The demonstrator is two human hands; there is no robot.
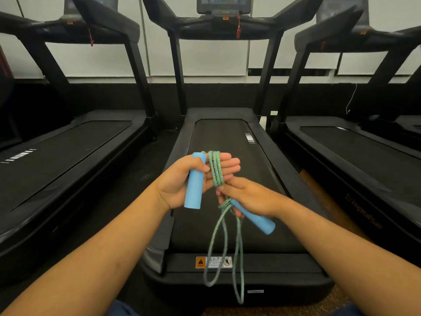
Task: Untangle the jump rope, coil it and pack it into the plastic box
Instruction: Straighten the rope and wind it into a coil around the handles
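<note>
Position of the rope: I held the jump rope (216, 169) in both hands, above the belt of the middle treadmill (227, 142).

Left hand (193, 176): palm turned up, fingers (230, 165) extended and lying close together. Several turns of the braided green-and-blue cord ran across them, over the top edge of the hand and down toward the heel of the palm. My thumb pressed one blue foam handle (194, 181) against the palm; the handle stood nearly upright, its lower end projecting below the hand.

Right hand (248, 197): just beside and below the left, back of the hand toward the camera. The thumb and forefinger were pinched on the cord where the turns gathered beneath the left palm. The second blue handle (255, 218) lay under the remaining fingers, tilted down to the right, its free end clear of the hand. A knot (225, 205) of cord sat at the handle's upper end, touching my fingers. From there two long loops (218, 254) hung free, down past the treadmill's rear edge.

Surface and room: the belt was black, with a yellow-and-white warning label (214, 262) on the rear cover. Similar treadmills stood to either side, consoles toward a pale wall. I could not locate the plastic box.
</note>
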